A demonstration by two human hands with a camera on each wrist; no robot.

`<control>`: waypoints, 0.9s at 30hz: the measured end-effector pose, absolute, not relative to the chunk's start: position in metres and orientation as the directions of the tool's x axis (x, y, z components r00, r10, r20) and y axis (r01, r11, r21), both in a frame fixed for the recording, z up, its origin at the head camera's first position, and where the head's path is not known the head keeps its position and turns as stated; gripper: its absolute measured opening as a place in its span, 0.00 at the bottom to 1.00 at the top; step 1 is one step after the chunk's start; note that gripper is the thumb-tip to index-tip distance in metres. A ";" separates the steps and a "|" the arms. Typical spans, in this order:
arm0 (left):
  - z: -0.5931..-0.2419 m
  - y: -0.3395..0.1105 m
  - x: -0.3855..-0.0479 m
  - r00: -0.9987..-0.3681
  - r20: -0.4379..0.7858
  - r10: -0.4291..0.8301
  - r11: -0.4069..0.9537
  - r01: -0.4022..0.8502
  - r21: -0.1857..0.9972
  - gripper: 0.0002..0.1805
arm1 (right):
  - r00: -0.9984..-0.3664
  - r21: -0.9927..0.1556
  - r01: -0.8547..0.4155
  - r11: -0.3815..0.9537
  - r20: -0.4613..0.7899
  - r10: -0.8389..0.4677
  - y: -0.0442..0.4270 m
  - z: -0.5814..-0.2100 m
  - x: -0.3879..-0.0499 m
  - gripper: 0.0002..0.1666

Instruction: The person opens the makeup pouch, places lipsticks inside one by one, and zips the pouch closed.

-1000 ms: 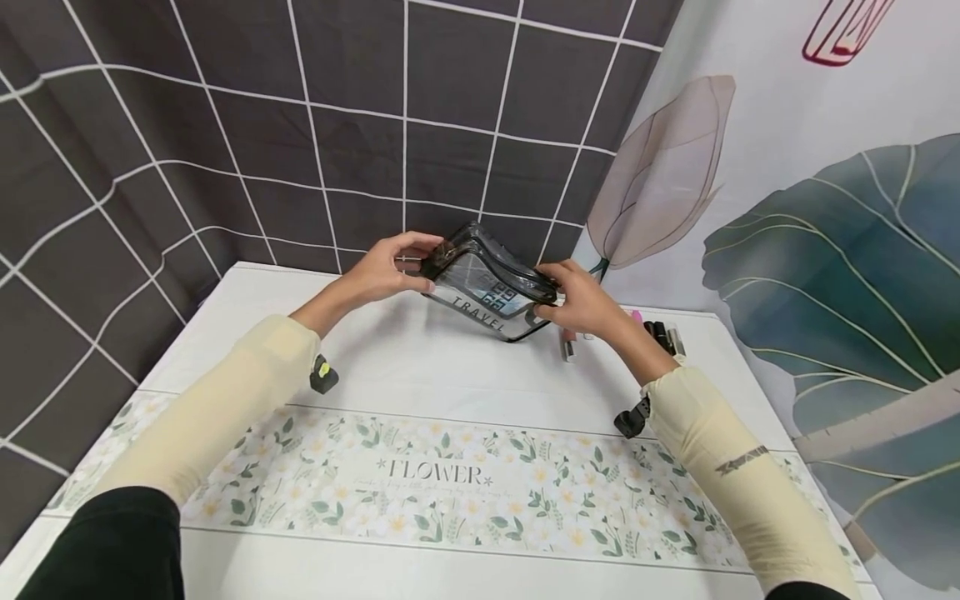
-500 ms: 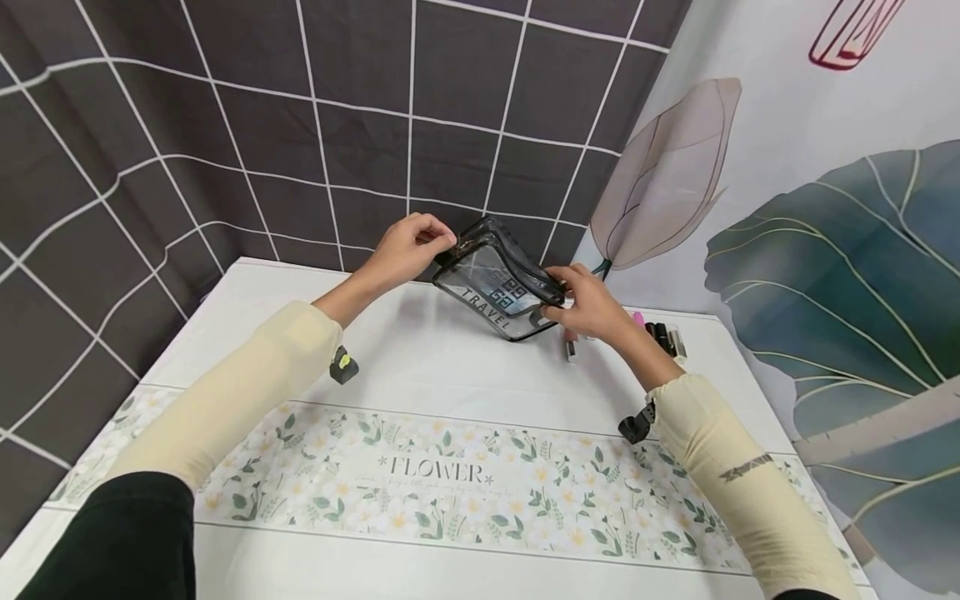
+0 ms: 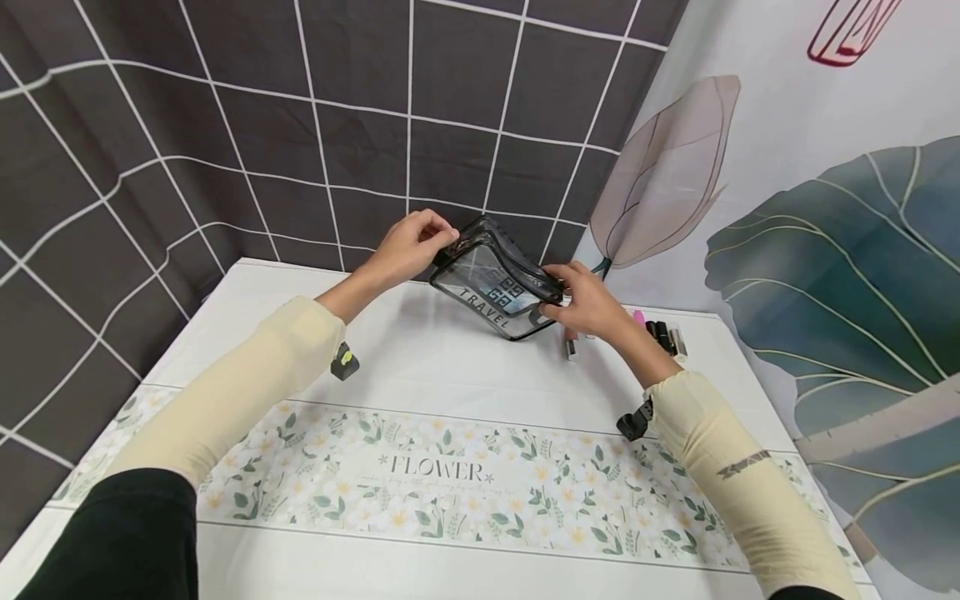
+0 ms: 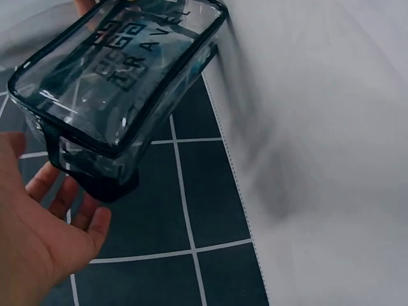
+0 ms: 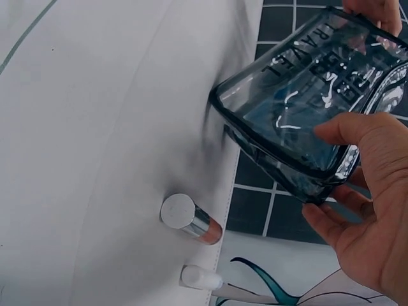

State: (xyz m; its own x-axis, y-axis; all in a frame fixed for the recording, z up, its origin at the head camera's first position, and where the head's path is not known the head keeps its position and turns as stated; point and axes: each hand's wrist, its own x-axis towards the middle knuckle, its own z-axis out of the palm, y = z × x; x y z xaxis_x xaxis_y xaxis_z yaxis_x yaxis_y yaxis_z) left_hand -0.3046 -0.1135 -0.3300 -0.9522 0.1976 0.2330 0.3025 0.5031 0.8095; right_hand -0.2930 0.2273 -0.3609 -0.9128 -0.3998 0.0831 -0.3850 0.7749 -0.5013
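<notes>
A clear toiletry bag [image 3: 478,285] with black trim, a zipped top and the word TRAVEL is tilted near the back edge of the table. My right hand [image 3: 587,302] grips its right end, thumb on the front panel [image 5: 280,121] and fingers underneath. At the upper left corner is my left hand [image 3: 405,250], with thumb and forefinger pinching the bag near the zip. The left wrist view shows the other fingers [image 4: 95,229] loosely curled beside the black strap [image 4: 54,143]. What lies exactly between the left fingertips is hidden.
Below the right hand stands a silver-and-reddish lipstick tube [image 5: 182,213], with a small white-capped item [image 5: 201,278] beside it. Several black and pale tubes [image 3: 663,336] and a pink item [image 3: 638,317] are farther right. A dark grid curtain [image 3: 360,125] hangs behind the white table [image 3: 420,367].
My left hand has risen from spread fingers around the bag's left end to a pinch at its upper corner. The bag has shifted slightly right; the right hand keeps its grip.
</notes>
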 end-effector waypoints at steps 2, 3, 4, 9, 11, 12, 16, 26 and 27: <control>-0.331 -0.115 -0.305 -0.950 0.217 0.224 0.474 0.301 0.827 0.20 | -0.914 -0.508 -0.382 0.772 0.083 -0.398 0.228 -0.361 -0.294 0.42; -0.332 -0.115 -0.306 -0.949 0.205 0.239 0.461 0.297 0.836 0.23 | -0.914 -0.511 -0.380 0.771 0.081 -0.397 0.229 -0.362 -0.294 0.41; -0.332 -0.116 -0.306 -0.948 0.192 0.255 0.452 0.293 0.843 0.26 | -0.915 -0.514 -0.377 0.770 0.078 -0.396 0.229 -0.362 -0.294 0.41; -0.335 -0.121 -0.308 -0.930 0.121 0.348 0.426 0.272 0.863 0.41 | -0.920 -0.528 -0.358 0.770 0.057 -0.388 0.232 -0.363 -0.294 0.42; -0.336 -0.121 -0.309 -0.916 0.105 0.388 0.423 0.277 0.863 0.47 | -0.922 -0.537 -0.349 0.768 0.051 -0.383 0.234 -0.364 -0.294 0.42; -0.337 -0.121 -0.309 -0.908 0.099 0.406 0.418 0.281 0.864 0.49 | -0.924 -0.542 -0.344 0.767 0.048 -0.380 0.235 -0.364 -0.293 0.42; -0.341 -0.120 -0.310 -0.889 0.084 0.449 0.397 0.283 0.873 0.55 | -0.927 -0.559 -0.330 0.760 0.042 -0.372 0.237 -0.366 -0.294 0.43; -0.354 -0.112 -0.311 -0.908 0.095 0.409 0.275 0.222 0.936 0.50 | -0.928 -0.588 -0.323 0.741 0.045 -0.369 0.241 -0.370 -0.293 0.43; -0.355 -0.112 -0.312 -0.910 0.099 0.403 0.265 0.220 0.939 0.50 | -0.928 -0.587 -0.324 0.742 0.046 -0.369 0.241 -0.370 -0.293 0.43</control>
